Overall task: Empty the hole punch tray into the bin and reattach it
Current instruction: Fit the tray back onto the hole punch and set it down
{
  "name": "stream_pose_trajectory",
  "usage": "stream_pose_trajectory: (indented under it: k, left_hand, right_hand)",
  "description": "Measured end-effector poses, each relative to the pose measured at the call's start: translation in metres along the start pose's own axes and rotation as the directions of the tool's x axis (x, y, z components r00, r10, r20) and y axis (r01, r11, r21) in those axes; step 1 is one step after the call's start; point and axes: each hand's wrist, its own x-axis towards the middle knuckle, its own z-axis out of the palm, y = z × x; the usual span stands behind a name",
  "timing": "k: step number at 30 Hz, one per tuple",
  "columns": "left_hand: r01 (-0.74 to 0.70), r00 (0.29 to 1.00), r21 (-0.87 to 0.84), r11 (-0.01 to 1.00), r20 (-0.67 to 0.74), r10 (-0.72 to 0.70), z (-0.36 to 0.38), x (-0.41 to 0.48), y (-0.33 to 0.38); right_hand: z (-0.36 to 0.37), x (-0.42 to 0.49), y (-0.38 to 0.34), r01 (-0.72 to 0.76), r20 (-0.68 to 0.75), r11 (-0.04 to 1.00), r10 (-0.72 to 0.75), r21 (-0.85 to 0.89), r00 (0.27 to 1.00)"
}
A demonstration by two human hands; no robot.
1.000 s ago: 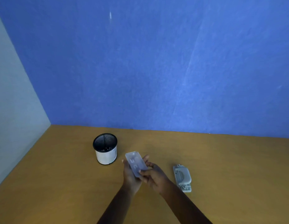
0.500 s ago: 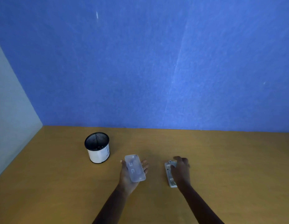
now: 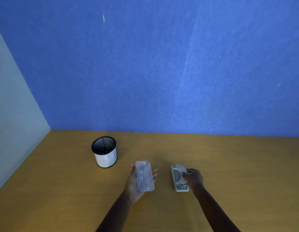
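Note:
The translucent hole punch tray (image 3: 144,175) lies flat in the palm of my left hand (image 3: 134,181), held a little above the table. The grey hole punch (image 3: 178,178) lies on the wooden table (image 3: 237,164) to the right of the tray. My right hand (image 3: 194,178) grips its right side, fingers curled over the body. The bin (image 3: 104,151), a small black mesh cup wrapped in white paper, stands upright at the left, apart from both hands.
A blue wall (image 3: 162,72) rises behind the table and a pale grey wall (image 3: 11,114) closes the left side. Bare wooden surface stretches to the right of the hole punch.
My right hand left the tray, moved right and took hold of the hole punch. My left hand keeps the tray, now flat on its palm.

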Motion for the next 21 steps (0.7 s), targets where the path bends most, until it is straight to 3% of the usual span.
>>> stream_pose_trajectory:
  k: [4,8,10,13,21]
  left_hand:
    - [-0.002,1.000,0.039,0.999,-0.006,0.002,0.001,0.000,-0.004]
    - [-0.045,0.987,0.064,0.997,0.158,0.034,0.002,-0.001,-0.008]
    - [-0.069,0.976,0.057,0.996,0.212,0.055,0.004,0.001,-0.010]
    - [-0.016,0.994,0.042,0.999,0.104,0.012,0.011,0.004,-0.011]
    - [0.023,0.997,0.086,0.996,0.071,-0.029,0.015,0.003,-0.010]
  right_hand:
    - [0.008,-0.013,-0.016,-0.004,0.087,0.983,-0.012,0.182,0.996]
    - [0.017,-0.037,-0.037,-0.040,0.257,0.926,-0.062,0.375,0.964]
    - [0.020,-0.048,-0.044,-0.057,0.325,0.915,-0.083,0.400,0.942]
    - [0.024,-0.056,-0.049,-0.060,0.372,0.913,-0.104,0.404,0.922]
    - [0.033,-0.059,-0.048,-0.038,0.360,0.918,-0.116,0.394,0.926]
